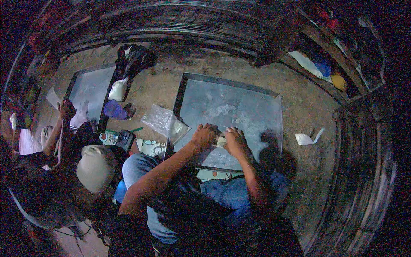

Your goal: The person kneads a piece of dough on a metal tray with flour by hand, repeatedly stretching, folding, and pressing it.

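Over the near part of a metal tray [248, 107] with raised dark edges, my two hands are close together. Between them sits a small pale lump [221, 142] that looks like dough. My left hand [205, 136] is closed against its left side, and my right hand [235, 141] is closed on its right. The fingers partly hide the lump. White powdery smears [222, 110] mark the tray's surface. A clear plastic bag [162, 120] overlaps the tray's left edge, near my left forearm.
At left, a co-worker in a pale cap [95, 168] has hands [67, 110] by a second tray [90, 88]. Between the trays stand a white bag [118, 90], a purple cup [114, 110] and a dark bundle [136, 60]. A small white packet [305, 138] lies at right.
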`<act>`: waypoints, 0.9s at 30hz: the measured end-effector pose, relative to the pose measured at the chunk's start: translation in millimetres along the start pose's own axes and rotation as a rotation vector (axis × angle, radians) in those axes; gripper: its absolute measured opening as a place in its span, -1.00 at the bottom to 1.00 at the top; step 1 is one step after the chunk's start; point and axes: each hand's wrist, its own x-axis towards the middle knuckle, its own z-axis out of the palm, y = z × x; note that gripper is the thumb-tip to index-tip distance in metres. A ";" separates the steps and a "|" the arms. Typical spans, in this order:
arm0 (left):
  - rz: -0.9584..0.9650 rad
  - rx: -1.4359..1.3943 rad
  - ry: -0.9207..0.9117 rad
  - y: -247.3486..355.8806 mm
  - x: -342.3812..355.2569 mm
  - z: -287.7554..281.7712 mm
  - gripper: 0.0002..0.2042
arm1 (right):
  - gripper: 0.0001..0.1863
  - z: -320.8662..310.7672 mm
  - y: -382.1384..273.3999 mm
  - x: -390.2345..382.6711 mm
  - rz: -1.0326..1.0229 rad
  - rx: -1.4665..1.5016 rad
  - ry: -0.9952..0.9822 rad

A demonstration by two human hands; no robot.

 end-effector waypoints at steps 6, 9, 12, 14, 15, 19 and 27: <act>0.018 -0.149 0.076 -18.4 4.7 1.4 -0.56 | -0.60 -6.8 -12.2 3.6 -0.012 0.026 0.055; 0.103 -0.186 0.087 -24.9 10.3 3.5 -0.59 | -0.57 -17.0 -11.7 9.3 -0.007 0.140 -0.048; 0.152 -0.132 0.106 -34.6 12.0 10.6 -0.74 | -0.60 -15.7 -2.8 8.7 -0.100 0.227 0.044; 0.110 -0.180 -0.055 -25.2 11.3 -19.7 -0.77 | -0.63 -22.0 1.3 5.3 -0.040 0.264 -0.006; 0.080 -0.195 -0.138 -28.5 4.4 -31.8 -0.79 | -0.63 -24.9 -6.4 6.9 -0.019 0.291 -0.028; 0.209 -0.221 -0.044 -42.0 4.6 -22.8 -0.83 | -0.65 -18.9 -4.4 6.5 0.073 0.211 -0.101; 0.304 -0.475 -0.017 -51.2 4.8 -37.2 -0.71 | -0.68 -51.7 -0.3 8.3 0.141 0.279 -0.223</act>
